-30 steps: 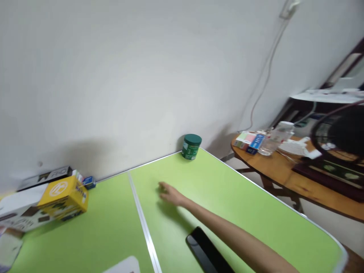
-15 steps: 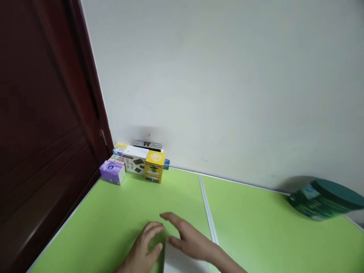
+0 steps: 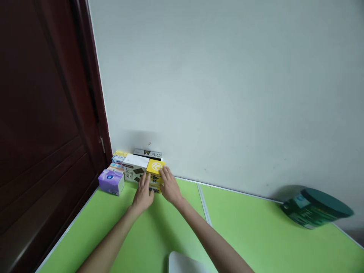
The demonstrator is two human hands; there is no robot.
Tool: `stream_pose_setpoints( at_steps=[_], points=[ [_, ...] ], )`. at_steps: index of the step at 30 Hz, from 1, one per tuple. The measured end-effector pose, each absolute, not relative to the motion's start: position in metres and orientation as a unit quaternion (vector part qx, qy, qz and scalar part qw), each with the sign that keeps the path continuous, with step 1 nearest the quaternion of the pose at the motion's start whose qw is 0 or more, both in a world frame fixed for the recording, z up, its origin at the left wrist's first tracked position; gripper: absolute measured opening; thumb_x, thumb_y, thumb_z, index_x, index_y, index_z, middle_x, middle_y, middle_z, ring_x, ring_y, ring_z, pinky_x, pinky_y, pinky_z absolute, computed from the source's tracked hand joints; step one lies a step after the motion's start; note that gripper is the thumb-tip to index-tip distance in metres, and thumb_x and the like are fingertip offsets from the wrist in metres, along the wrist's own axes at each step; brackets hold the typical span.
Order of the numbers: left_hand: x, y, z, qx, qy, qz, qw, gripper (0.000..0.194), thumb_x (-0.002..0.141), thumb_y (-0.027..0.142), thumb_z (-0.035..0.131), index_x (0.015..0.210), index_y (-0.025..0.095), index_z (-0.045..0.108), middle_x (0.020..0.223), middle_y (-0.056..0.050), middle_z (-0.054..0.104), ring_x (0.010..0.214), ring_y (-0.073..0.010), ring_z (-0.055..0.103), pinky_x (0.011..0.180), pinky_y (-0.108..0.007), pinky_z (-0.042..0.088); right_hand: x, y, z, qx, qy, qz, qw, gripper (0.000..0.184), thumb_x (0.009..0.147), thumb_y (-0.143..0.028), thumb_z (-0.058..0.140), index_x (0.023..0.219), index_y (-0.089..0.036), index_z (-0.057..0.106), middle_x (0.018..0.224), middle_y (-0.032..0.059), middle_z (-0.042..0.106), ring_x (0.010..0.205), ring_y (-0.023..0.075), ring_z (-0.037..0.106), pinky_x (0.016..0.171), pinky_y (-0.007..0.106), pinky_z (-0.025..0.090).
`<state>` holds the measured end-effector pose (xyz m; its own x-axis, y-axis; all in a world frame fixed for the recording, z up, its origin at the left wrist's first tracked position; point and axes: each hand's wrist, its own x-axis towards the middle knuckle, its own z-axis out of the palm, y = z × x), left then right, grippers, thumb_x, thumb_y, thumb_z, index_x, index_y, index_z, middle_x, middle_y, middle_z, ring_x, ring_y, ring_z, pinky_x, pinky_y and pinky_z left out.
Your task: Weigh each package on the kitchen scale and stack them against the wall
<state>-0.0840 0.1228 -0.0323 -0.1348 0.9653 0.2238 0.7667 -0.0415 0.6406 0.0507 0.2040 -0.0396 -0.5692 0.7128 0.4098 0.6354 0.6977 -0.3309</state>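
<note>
A yellow box (image 3: 155, 167) with a white round logo stands at the end of a group of boxes against the wall. My left hand (image 3: 143, 193) is at its front left side, fingers stretched out and thumb apart. Along its right side lies my right hand (image 3: 170, 184), fingers extended and reaching to the top edge. Both hands appear to touch the yellow box, though the exact contact is hard to see. Directly left of it stands a white box (image 3: 133, 167) with dark squares printed on it, partly covered by my left fingers.
A purple pack (image 3: 109, 182) and a yellow-and-white box (image 3: 119, 156) stand left, near the dark door (image 3: 42, 132). Behind is a grey-black box (image 3: 148, 154). A green tub (image 3: 315, 208) stands right. A white rounded object (image 3: 186, 263) lies at the near edge of the green table (image 3: 241, 220).
Both hands have moved forward from the near part of the table to the yellow box. The view has shifted slightly, and more of the white object's rounded corner shows.
</note>
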Motion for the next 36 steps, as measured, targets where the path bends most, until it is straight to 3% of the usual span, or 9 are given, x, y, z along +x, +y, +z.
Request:
stream_pose_setpoints(
  at_steps=[6, 13, 17, 20, 25, 27, 30, 33, 36],
  points=[
    [-0.084, 0.144, -0.018, 0.695, 0.672, 0.256, 0.013, 0.069, 0.075, 0.007, 0.048, 0.140, 0.011, 0.024, 0.153, -0.016, 0.017, 0.142, -0.0272, 0.002, 0.114, -0.048, 0.016, 0.060, 0.204, -0.060, -0.387, -0.876, 0.030, 0.288, 0.068, 0.073, 0.003, 0.036, 0.140, -0.008, 0.031, 0.146, 0.0181, 0.032, 0.138, 0.0282, 0.023, 0.110, 0.052, 0.030],
    [-0.089, 0.147, 0.030, 0.780, 0.621, 0.065, 0.022, 0.104, 0.058, 0.009, 0.071, 0.143, 0.017, 0.011, 0.153, -0.020, 0.006, 0.141, -0.0353, 0.000, 0.104, -0.056, 0.029, 0.098, 0.162, -0.088, -0.377, -0.875, 0.026, 0.302, 0.073, 0.074, 0.005, 0.033, 0.143, -0.015, 0.025, 0.149, 0.0166, 0.027, 0.137, 0.0294, 0.027, 0.103, 0.052, 0.039],
    [-0.077, 0.140, 0.031, 0.821, 0.565, 0.063, 0.049, 0.098, 0.058, 0.007, 0.066, 0.142, 0.017, 0.016, 0.148, -0.022, 0.020, 0.134, -0.0375, 0.028, 0.097, -0.048, 0.040, 0.118, 0.136, -0.097, -0.381, -0.866, 0.087, 0.313, 0.075, 0.076, 0.000, 0.040, 0.145, -0.021, 0.018, 0.154, 0.0136, 0.011, 0.139, 0.0303, 0.021, 0.101, 0.050, 0.041],
    [-0.068, 0.126, 0.030, 0.826, 0.547, 0.118, 0.071, 0.091, 0.056, 0.012, 0.065, 0.137, 0.011, 0.023, 0.136, -0.022, 0.034, 0.123, -0.0354, 0.043, 0.095, -0.044, 0.043, 0.129, 0.129, -0.086, -0.398, -0.839, 0.154, 0.338, 0.085, 0.078, -0.010, 0.051, 0.146, -0.023, 0.003, 0.154, 0.0137, 0.003, 0.141, 0.0304, 0.011, 0.106, 0.051, 0.035],
    [-0.053, 0.083, 0.060, 0.819, 0.521, 0.195, 0.140, 0.091, 0.057, 0.029, 0.070, 0.135, 0.017, 0.025, 0.126, -0.014, 0.039, 0.112, -0.0305, 0.050, 0.092, -0.042, 0.047, 0.156, 0.118, -0.039, -0.370, -0.776, 0.369, 0.354, 0.116, 0.070, -0.031, 0.070, 0.142, -0.023, -0.020, 0.152, 0.0189, 0.010, 0.139, 0.0309, 0.018, 0.106, 0.051, 0.032],
    [-0.045, 0.062, 0.080, 0.819, 0.506, 0.217, 0.164, 0.093, 0.059, 0.039, 0.071, 0.137, 0.019, 0.023, 0.128, -0.012, 0.039, 0.118, -0.0296, 0.046, 0.098, -0.043, 0.042, 0.170, 0.105, -0.017, -0.314, -0.777, 0.433, 0.333, 0.114, 0.068, -0.037, 0.073, 0.145, -0.022, -0.012, 0.150, 0.0180, 0.020, 0.137, 0.0308, 0.025, 0.106, 0.049, 0.031],
    [-0.033, 0.035, 0.103, 0.817, 0.497, 0.207, 0.206, 0.096, 0.062, 0.049, 0.068, 0.140, 0.021, 0.020, 0.133, -0.010, 0.035, 0.123, -0.0293, 0.042, 0.102, -0.043, 0.039, 0.191, 0.077, 0.011, -0.273, -0.784, 0.474, 0.295, 0.102, 0.064, -0.039, 0.076, 0.144, -0.021, 0.015, 0.145, 0.0149, 0.032, 0.131, 0.0304, 0.036, 0.105, 0.047, 0.033],
    [-0.021, 0.016, 0.106, 0.817, 0.489, 0.183, 0.246, 0.096, 0.063, 0.048, 0.069, 0.141, 0.023, 0.019, 0.135, -0.009, 0.035, 0.122, -0.0290, 0.043, 0.100, -0.043, 0.042, 0.210, 0.048, 0.025, -0.282, -0.782, 0.480, 0.281, 0.092, 0.062, -0.039, 0.077, 0.138, -0.020, 0.028, 0.140, 0.0137, 0.039, 0.127, 0.0292, 0.041, 0.104, 0.044, 0.035],
    [-0.012, 0.006, 0.090, 0.821, 0.471, 0.166, 0.277, 0.097, 0.062, 0.039, 0.070, 0.142, 0.023, 0.018, 0.136, -0.010, 0.034, 0.122, -0.0289, 0.043, 0.100, -0.043, 0.042, 0.223, 0.026, 0.020, -0.314, -0.780, 0.464, 0.279, 0.091, 0.062, -0.038, 0.077, 0.137, -0.020, 0.029, 0.138, 0.0134, 0.041, 0.125, 0.0294, 0.041, 0.103, 0.045, 0.035]
  ],
)
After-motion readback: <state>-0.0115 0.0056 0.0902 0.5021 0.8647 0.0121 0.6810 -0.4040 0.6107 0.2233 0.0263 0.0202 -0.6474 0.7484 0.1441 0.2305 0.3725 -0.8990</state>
